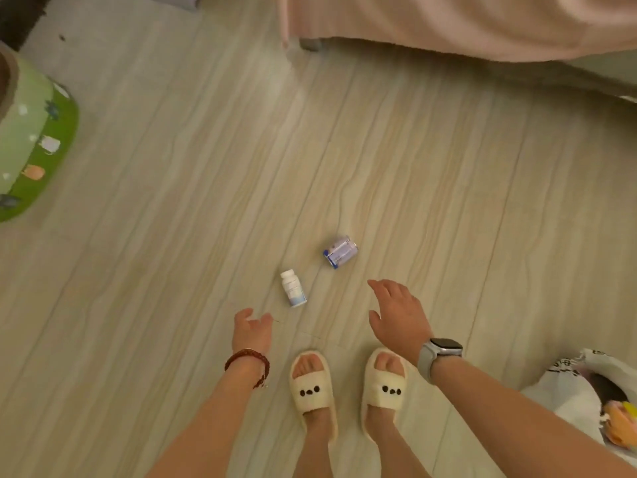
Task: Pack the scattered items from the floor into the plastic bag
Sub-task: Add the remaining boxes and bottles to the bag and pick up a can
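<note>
I stand on the pale wood-grain floor (172, 270) in my cream slippers (312, 384), both arms reaching down and forward. My left hand (251, 329) hangs with fingers loosely curved, holding nothing, a red beaded bracelet (246, 362) on its wrist. My right hand (396, 313) is spread flat, palm down, empty, with a grey smartwatch (437, 355) at the wrist. Just ahead of my hands, a white pill bottle (293, 288) lies on its side on the floor, near my left hand but not touched. A small blue-and-white can (340, 251) lies tipped over a little farther out, beside the bottle and apart from it. The white plastic bag (568, 391) sits open on the floor to my right, with something orange and yellow inside. A green round cushion (38, 139) sits far left; a pink bedspread (448, 22) hangs at the top
</note>
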A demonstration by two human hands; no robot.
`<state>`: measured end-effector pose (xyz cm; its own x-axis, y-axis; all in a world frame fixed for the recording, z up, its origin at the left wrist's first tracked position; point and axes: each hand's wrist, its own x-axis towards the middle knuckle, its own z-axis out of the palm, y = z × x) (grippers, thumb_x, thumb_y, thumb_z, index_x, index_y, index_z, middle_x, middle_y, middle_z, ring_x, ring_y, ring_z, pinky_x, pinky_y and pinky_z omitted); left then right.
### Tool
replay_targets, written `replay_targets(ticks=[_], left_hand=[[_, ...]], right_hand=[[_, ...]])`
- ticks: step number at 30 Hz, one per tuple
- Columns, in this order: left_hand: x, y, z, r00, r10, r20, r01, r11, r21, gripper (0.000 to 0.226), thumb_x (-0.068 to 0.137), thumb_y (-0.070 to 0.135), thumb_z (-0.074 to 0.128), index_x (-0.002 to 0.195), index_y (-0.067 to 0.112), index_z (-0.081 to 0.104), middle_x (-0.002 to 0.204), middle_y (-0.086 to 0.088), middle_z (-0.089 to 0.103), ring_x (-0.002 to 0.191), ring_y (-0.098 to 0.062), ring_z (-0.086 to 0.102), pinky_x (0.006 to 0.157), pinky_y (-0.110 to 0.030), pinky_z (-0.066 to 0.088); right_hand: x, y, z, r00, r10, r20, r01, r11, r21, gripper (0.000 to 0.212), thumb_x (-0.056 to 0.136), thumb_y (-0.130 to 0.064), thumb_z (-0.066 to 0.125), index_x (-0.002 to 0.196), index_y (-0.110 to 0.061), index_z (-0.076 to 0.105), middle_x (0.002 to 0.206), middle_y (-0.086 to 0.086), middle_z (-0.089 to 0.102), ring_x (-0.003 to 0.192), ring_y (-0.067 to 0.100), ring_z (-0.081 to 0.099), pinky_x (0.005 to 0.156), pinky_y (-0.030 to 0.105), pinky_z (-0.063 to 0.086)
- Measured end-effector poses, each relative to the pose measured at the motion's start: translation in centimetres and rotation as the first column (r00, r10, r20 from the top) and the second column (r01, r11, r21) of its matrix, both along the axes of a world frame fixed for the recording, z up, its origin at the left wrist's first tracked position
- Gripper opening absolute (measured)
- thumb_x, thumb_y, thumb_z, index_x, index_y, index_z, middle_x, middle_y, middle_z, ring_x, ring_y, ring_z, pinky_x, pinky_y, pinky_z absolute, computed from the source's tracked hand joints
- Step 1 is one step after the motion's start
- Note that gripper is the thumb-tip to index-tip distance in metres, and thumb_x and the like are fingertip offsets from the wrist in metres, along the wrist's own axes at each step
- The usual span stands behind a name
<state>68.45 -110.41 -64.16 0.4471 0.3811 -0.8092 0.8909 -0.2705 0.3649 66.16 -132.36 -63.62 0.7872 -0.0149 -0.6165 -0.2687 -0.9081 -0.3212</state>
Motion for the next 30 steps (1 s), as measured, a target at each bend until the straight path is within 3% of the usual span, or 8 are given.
replay_targets(ticks=[3,10,12,15,19,22,24,30], left_hand=[[0.8,0.7,-8.0,0.982,0.142,-0.123,-0.152,0.986,-0.069,0.056,0.088,0.022,0.052,0.137,0.014,0.028,0.131,-0.013,0.044,0.113,-0.03,0.048,0.1,-0.041,0.041],[3.1,-1.2,-27.2,0.998,-0.052,0.042,0.051,0.998,0.036,0.075,0.083,0.025,0.062,0.141,0.007,0.017,0.143,-0.018,0.032,0.129,-0.031,0.037,0.103,-0.038,0.033],[3.2,-1.8,-31.9,0.998,-0.049,0.044,0.046,0.997,0.056,0.081,0.078,0.025,0.068,0.139,0.005,0.018,0.139,-0.018,0.036,0.125,-0.033,0.041,0.1,-0.038,0.036],[2.8,-2.2,-35.0,0.994,-0.098,0.057,0.09,0.988,0.124,0.07,0.075,0.021,0.068,0.131,0.005,0.029,0.127,-0.018,0.044,0.108,-0.037,0.051,0.091,-0.042,0.046],[2.1,-2.4,-33.2,0.984,-0.177,0.01,0.177,0.984,0.005,0.055,0.077,0.015,0.067,0.122,0.005,0.037,0.106,-0.01,0.054,0.077,-0.021,0.056,0.058,-0.025,0.043],[1.1,-3.3,-28.5,0.983,-0.182,0.016,0.182,0.983,-0.03,0.048,0.076,0.012,0.067,0.117,0.005,0.042,0.102,-0.01,0.055,0.068,-0.014,0.054,0.056,-0.021,0.039],[0.4,-4.3,-24.3,0.982,-0.183,0.044,0.185,0.981,-0.057,0.042,0.076,0.015,0.067,0.113,0.01,0.046,0.1,-0.006,0.058,0.076,-0.017,0.057,0.067,-0.025,0.043],[-1.1,-8.4,-9.4,0.93,-0.325,0.172,0.351,0.925,-0.148,0.031,0.08,0.012,0.063,0.103,0.024,0.046,0.083,0.01,0.056,0.072,-0.003,0.056,0.056,-0.015,0.04]], right_hand=[[2.7,0.1,-7.0,0.966,0.256,-0.033,-0.258,0.959,-0.119,0.058,0.089,-0.021,0.045,0.142,-0.016,0.022,0.149,0.005,0.027,0.139,0.022,0.022,0.112,0.041,0.02],[9.8,1.3,-26.3,0.839,0.542,0.049,-0.488,0.788,-0.375,0.083,0.087,-0.025,0.052,0.145,-0.026,-0.007,0.157,0.006,-0.006,0.145,0.027,-0.005,0.112,0.06,0.001],[10.7,1.6,-31.2,0.808,0.587,0.047,-0.517,0.745,-0.422,0.088,0.083,-0.026,0.058,0.144,-0.026,-0.004,0.156,0.009,0.005,0.144,0.03,0.002,0.109,0.064,0.002],[10.4,1.9,-34.8,0.813,0.575,0.091,-0.476,0.747,-0.465,0.076,0.069,-0.022,0.07,0.134,-0.017,0.031,0.132,0.013,0.044,0.126,0.035,0.039,0.107,0.062,0.021],[7.3,1.6,-33.5,0.983,0.18,0.047,-0.167,0.966,-0.198,0.056,0.075,-0.029,0.062,0.122,-0.01,0.038,0.115,0.012,0.049,0.105,0.033,0.048,0.087,0.043,0.044],[2.3,1.0,-29.4,0.971,-0.213,-0.106,0.214,0.977,0.001,0.061,0.076,-0.032,0.061,0.126,-0.009,0.035,0.12,0.012,0.046,0.11,0.032,0.046,0.086,0.041,0.047],[-1.3,0.5,-25.7,0.903,-0.401,-0.158,0.419,0.902,0.106,0.069,0.074,-0.035,0.066,0.129,-0.01,0.033,0.122,0.011,0.045,0.112,0.029,0.047,0.091,0.039,0.046],[-8.3,-2.5,-12.9,0.541,-0.815,-0.207,0.821,0.458,0.342,0.065,0.068,-0.028,0.075,0.121,-0.025,0.038,0.119,0.002,0.052,0.103,0.017,0.057,0.084,0.028,0.048]])
